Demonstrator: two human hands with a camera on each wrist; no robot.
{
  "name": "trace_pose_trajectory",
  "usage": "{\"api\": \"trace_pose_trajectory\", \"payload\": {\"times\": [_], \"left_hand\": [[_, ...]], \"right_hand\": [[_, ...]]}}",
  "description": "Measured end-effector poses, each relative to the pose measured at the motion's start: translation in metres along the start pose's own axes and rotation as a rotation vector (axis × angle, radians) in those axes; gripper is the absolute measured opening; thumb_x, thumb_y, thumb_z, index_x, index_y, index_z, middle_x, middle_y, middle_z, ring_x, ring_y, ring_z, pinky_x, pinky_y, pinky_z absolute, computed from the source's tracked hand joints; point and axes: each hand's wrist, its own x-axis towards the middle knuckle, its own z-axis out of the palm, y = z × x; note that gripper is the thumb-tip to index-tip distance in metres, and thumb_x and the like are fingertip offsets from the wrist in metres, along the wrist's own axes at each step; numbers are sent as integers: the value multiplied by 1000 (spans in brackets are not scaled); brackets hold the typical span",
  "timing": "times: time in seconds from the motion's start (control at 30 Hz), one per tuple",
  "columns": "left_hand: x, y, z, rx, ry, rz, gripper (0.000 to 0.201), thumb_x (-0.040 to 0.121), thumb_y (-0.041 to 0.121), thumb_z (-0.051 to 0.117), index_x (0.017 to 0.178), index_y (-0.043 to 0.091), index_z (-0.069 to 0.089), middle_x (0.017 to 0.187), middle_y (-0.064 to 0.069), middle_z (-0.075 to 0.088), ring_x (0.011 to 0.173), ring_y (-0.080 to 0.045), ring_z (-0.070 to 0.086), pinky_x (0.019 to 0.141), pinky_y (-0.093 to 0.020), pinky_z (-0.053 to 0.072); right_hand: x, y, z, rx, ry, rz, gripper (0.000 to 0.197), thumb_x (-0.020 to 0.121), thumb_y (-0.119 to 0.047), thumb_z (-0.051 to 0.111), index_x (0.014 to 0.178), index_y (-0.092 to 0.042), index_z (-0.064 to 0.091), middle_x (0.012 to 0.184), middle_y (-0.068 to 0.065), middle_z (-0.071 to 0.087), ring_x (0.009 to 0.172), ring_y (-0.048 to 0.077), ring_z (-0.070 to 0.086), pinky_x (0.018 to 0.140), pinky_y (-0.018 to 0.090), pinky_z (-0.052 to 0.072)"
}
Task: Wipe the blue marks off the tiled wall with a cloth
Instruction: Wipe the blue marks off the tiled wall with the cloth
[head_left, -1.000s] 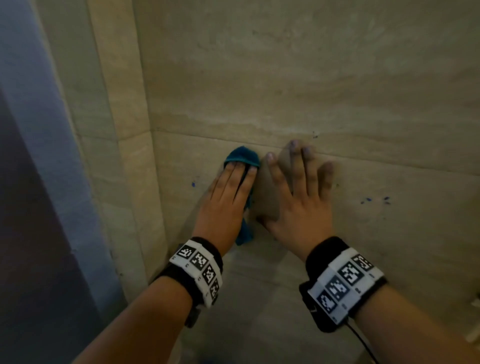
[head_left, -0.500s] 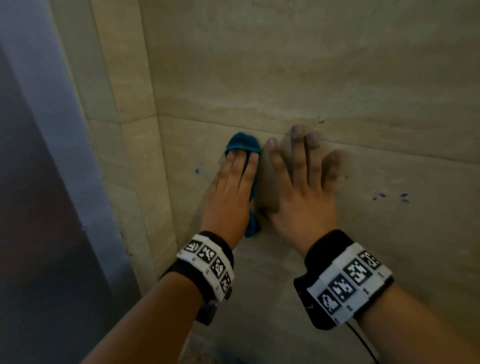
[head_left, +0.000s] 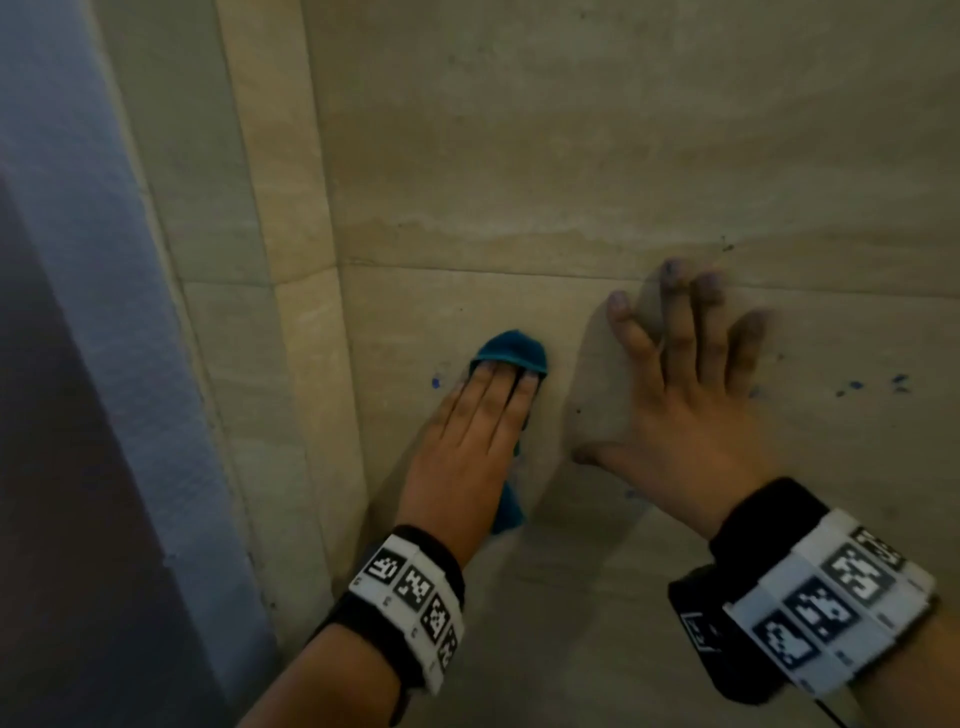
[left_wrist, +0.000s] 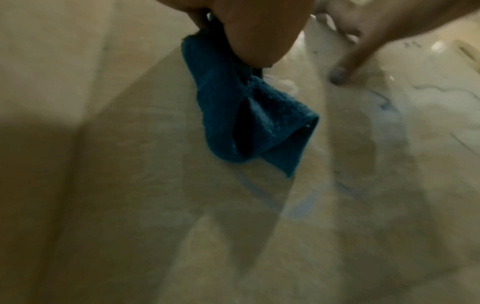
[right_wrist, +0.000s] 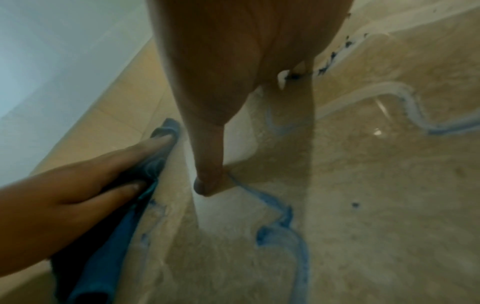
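two hands flat on the tiled wall, the left one over a teal cloth.

the left hand (head_left: 467, 441) lies with straight fingers pressing the teal cloth (head_left: 511, 348) against the tiled wall (head_left: 623, 156), near the corner; a loose end hangs below the palm. the right hand (head_left: 685, 415) is spread wide, bare on the tile, just beside it and holding nothing. blue marks (head_left: 872, 384) dot the tile right of that hand, and one small blue spot (head_left: 435, 383) sits just left of the cloth.

No legible txt; wristbands (head_left: 410, 592) show coded sq markers only.
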Motion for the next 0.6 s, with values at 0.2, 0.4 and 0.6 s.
{"api": "trace_pose_trajectory", "payload": {"times": [0.2, 0.4, 0.6], "left_hand": [[-2, -33, -1, 18, 1, -145, 67, 82, 13, 40, 144, 1, 20, 143, -24, 42, 132, -32, 28, 113, -43, 27], [7, -17, 5, -98, 77, -291, 63, 86, 9, 35, 147, 1, 18, 147, -24, 37, 135, -36, 39, 108, -40, 26], [-7, -17, -2, -113, -46, -267, 75, 88, 8, 39, 147, 7, -7, 157, -18, 14, 145, -32, 17, 113, -35, 12]], "right_hand": [[0, -1, -2, -7, -57, 28, 141, 41, -64, 82, 151, -19, 6, 157, 13, -10, 142, 39, -11, 110, 59, -11], [-1, 0, -5, -40, -115, 19, 139, 50, -74, 72, 150, -25, -11, 155, 11, -25, 141, 34, -25, 110, 61, -14], [0, -5, -9, -41, -107, 25, 139, 51, -73, 73, 151, -25, -12, 155, 14, -25, 141, 36, -25, 110, 60, -15]]}}
